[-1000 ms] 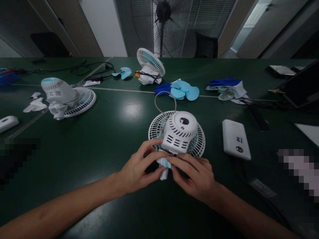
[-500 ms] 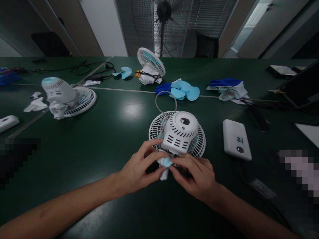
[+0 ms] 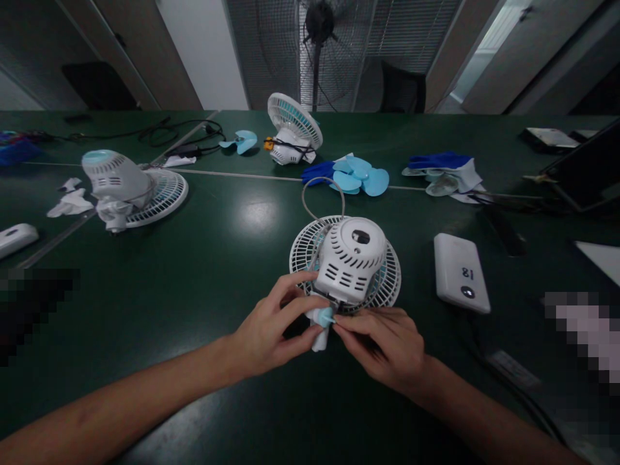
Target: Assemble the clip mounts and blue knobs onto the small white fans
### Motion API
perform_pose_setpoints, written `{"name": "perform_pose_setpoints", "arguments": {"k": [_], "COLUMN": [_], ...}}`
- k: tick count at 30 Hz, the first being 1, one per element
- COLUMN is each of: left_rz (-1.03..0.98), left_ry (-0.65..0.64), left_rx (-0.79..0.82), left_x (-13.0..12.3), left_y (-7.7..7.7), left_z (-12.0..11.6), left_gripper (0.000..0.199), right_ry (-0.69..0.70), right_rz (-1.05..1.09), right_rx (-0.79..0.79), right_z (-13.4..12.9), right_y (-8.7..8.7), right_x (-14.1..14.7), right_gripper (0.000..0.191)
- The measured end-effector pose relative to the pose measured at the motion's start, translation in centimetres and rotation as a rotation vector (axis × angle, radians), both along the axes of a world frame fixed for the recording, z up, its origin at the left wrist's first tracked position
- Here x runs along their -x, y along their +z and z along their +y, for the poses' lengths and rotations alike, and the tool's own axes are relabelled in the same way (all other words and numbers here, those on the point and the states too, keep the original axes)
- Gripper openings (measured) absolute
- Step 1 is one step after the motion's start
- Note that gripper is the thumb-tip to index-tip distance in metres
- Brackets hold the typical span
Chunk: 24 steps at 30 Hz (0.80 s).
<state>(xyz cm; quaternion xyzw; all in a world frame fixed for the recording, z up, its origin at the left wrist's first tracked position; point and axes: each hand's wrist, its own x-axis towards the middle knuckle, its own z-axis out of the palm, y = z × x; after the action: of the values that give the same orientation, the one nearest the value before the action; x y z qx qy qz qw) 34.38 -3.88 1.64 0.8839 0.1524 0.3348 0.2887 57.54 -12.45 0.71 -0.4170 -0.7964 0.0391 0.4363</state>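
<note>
A small white fan (image 3: 352, 258) lies grille-down on the green table in front of me, its slotted motor housing upward. My left hand (image 3: 271, 329) is closed around the white joint at the fan's near end, thumb and fingers on either side of a light blue knob (image 3: 325, 316). From the right, my right hand (image 3: 387, 342) pinches a thin light blue tab that sticks out of this knob. Its fingertips hide the tab's end. Below the knob a white stem (image 3: 320, 340) points toward me.
Another white fan (image 3: 121, 187) lies at the left, and a third (image 3: 293, 132) stands at the back. Light blue fan blades (image 3: 361, 175) rest by blue gloves beyond my fan. A white power bank (image 3: 462, 272) lies at the right, near a cable.
My right hand's fingertips have drawn slightly right, off the knob's face, and the thin tab now shows between them and the knob. My left hand stays in place.
</note>
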Motion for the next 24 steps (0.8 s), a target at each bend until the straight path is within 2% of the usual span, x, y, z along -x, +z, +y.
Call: {"name": "perform_pose_setpoints", "arguments": {"k": [6, 11, 16, 20, 24], "left_rz": [0.000, 0.002, 0.004, 0.013, 0.010], "left_ry": [0.012, 0.007, 0.002, 0.002, -0.004], "left_rx": [0.004, 0.020, 0.025, 0.025, 0.012], "left_x": [0.00, 0.00, 0.05, 0.08, 0.05], "left_y": [0.09, 0.18, 0.12, 0.23, 0.47], "left_z": [-0.04, -0.07, 0.01, 0.07, 0.09], "left_gripper": [0.037, 0.038, 0.039, 0.039, 0.037], "right_ry": [-0.002, 0.030, -0.004, -0.049, -0.023], "right_rz": [-0.001, -0.006, -0.073, -0.141, -0.155], "right_rx": [-0.015, -0.010, -0.058, -0.111, -0.122], "right_z": [-0.21, -0.26, 0.00, 0.19, 0.28], "right_y": [0.01, 0.03, 0.20, 0.00, -0.12], "right_x": [0.03, -0.04, -0.13, -0.22, -0.35], "right_gripper": [0.014, 0.023, 0.022, 0.032, 0.037]}}
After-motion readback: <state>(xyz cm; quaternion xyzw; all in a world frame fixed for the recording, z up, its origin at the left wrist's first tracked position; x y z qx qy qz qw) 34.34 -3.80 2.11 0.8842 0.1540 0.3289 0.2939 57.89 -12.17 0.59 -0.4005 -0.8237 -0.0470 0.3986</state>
